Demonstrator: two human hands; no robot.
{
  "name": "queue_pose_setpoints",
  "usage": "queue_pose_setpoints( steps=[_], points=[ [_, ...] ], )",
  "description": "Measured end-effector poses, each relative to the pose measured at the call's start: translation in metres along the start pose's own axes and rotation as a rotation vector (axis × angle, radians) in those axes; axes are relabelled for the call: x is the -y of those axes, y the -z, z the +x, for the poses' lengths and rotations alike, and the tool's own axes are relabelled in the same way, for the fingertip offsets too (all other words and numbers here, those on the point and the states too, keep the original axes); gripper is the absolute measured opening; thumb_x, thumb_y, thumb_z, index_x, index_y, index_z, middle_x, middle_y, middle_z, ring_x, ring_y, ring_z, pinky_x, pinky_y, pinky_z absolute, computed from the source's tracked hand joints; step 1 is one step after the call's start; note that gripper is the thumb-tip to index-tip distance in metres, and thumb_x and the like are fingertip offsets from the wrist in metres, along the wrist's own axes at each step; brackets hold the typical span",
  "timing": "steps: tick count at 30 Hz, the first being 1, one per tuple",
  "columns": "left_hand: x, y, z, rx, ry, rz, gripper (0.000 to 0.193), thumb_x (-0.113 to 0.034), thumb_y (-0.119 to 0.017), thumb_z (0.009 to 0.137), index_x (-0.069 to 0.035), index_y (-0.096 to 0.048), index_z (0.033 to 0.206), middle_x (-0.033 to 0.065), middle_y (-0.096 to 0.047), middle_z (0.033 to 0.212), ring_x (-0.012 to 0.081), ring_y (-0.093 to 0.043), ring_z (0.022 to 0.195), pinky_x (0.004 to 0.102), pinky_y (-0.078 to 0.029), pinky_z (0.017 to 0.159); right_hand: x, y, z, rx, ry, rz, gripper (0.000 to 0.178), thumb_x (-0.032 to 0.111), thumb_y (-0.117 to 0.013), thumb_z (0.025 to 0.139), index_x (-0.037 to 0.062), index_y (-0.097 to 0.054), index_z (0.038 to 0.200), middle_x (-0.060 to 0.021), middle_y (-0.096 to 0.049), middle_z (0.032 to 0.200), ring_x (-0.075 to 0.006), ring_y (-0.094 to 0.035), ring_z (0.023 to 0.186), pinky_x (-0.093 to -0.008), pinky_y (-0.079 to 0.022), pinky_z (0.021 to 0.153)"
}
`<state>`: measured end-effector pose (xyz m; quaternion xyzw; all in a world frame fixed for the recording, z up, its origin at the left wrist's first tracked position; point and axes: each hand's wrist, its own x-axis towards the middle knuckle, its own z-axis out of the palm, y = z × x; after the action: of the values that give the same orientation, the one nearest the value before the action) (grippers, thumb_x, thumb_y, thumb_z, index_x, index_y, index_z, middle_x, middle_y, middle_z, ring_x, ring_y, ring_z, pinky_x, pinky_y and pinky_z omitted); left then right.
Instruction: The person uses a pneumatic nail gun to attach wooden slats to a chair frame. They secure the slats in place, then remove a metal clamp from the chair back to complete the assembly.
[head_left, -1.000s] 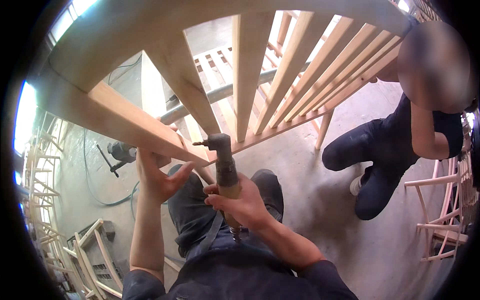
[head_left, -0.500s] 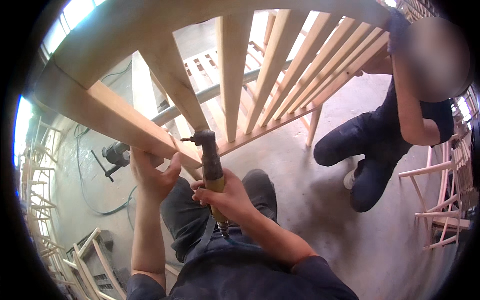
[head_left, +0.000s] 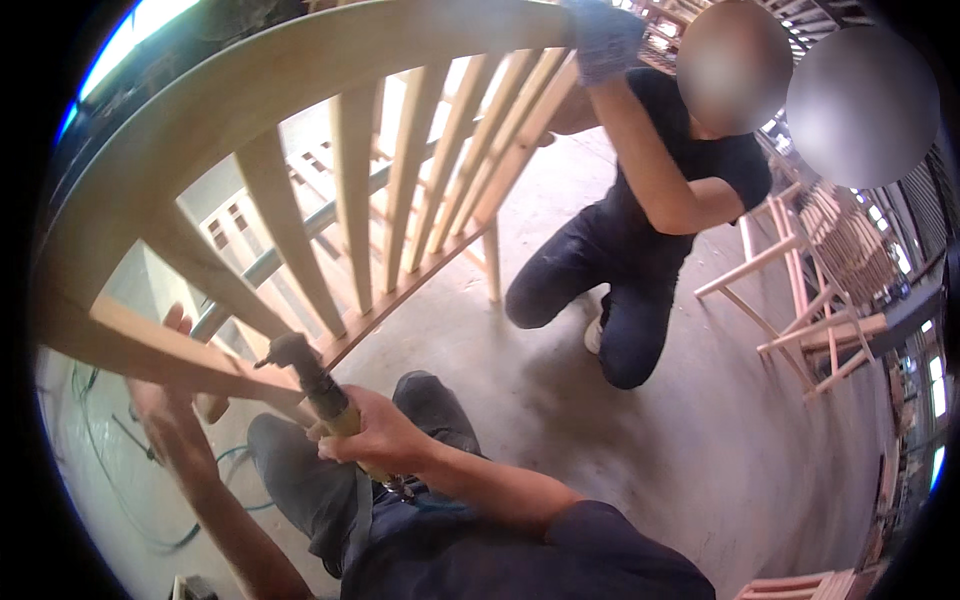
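Observation:
A pale slatted wooden bench back (head_left: 350,200) with a curved top rail fills the upper left. My right hand (head_left: 385,430) is wrapped round the yellow body of a right-angle air drill (head_left: 342,415). The drill's dark head (head_left: 290,352) is close to the lower end of the bench's side post (head_left: 190,355); whether they touch is unclear. My left hand (head_left: 165,395) is against the far side of that post, its fingers stretched upward and its thumb spread below. The post hides part of the hand. A metal clamp bar (head_left: 262,268) runs behind the slats.
A co-worker (head_left: 640,210) kneels at the right, a gloved hand (head_left: 605,45) on the far end of the top rail. Wooden chair frames (head_left: 800,290) stand beyond. A green air hose (head_left: 175,540) curls on the concrete floor (head_left: 600,470) at left.
The view has swung right, bringing more of the co-worker into sight. My left hand has shifted from beneath the post to its far side, fingers extended. The drill remains in my right hand.

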<state>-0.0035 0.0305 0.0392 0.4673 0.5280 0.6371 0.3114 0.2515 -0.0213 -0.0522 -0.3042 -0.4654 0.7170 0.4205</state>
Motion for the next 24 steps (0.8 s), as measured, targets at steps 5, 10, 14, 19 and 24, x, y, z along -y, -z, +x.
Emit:
queue_pose_setpoints(
  steps=[5, 10, 14, 19, 24],
  points=[
    [0.03, 0.03, -0.052, -0.249, -0.666, 0.399, 0.076, -0.045, -0.056, 0.103, 0.005, -0.029, 0.154, 0.0237, -0.061, 0.133, 0.0304, -0.06, 0.124, 0.0447, -0.045, 0.109, 0.003, 0.013, -0.015, -0.023, 0.017, -0.122, 0.045, 0.012, -0.077, 0.083, -0.005, -0.058, 0.121, -0.0082, -0.071, 0.1, -0.014, -0.065, 0.087, -0.0311, -0.055, 0.083],
    [0.035, 0.031, -0.073, -0.176, -0.735, 0.423, 0.062, -0.027, -0.066, 0.102, 0.01, -0.04, 0.144, 0.0223, -0.065, 0.125, 0.0287, -0.063, 0.118, 0.0428, -0.05, 0.106, -0.048, 0.083, -0.067, -0.264, -0.177, -0.399, 0.046, 0.007, -0.079, 0.08, -0.0002, -0.063, 0.122, -0.0073, -0.073, 0.101, -0.0146, -0.067, 0.092, -0.0297, -0.054, 0.085],
    [0.026, 0.031, -0.058, -0.111, -0.724, 0.453, 0.067, -0.024, -0.073, 0.096, 0.005, -0.041, 0.147, 0.0236, -0.065, 0.131, 0.0332, -0.062, 0.127, 0.0476, -0.049, 0.111, -0.116, 0.164, -0.132, -0.728, -0.421, -0.594, 0.05, 0.021, -0.083, 0.066, -0.0036, -0.065, 0.106, -0.015, -0.071, 0.084, -0.0267, -0.07, 0.077, -0.0389, -0.056, 0.074],
    [0.015, 0.03, -0.013, 0.185, -0.571, 0.475, 0.063, -0.028, -0.072, 0.098, 0.002, -0.045, 0.147, 0.0162, -0.07, 0.127, 0.0261, -0.067, 0.12, 0.042, -0.054, 0.105, -0.241, 0.242, -0.246, -0.955, -0.531, -0.152, 0.016, 0.005, -0.072, 0.079, 0.0034, -0.059, 0.089, -0.0074, -0.065, 0.077, -0.0171, -0.066, 0.071, -0.0345, -0.055, 0.065],
    [0.034, 0.046, 0.053, 0.58, -0.569, 0.252, 0.03, -0.017, -0.065, 0.102, -0.007, -0.054, 0.128, 0.0099, -0.064, 0.108, 0.0222, -0.064, 0.104, 0.0372, -0.052, 0.101, -0.295, 0.214, -0.304, -0.938, -0.545, 0.307, 0.012, -0.002, -0.067, 0.081, 0.0023, -0.058, 0.088, -0.0088, -0.063, 0.075, -0.0203, -0.068, 0.069, -0.0342, -0.056, 0.06]
  ],
)
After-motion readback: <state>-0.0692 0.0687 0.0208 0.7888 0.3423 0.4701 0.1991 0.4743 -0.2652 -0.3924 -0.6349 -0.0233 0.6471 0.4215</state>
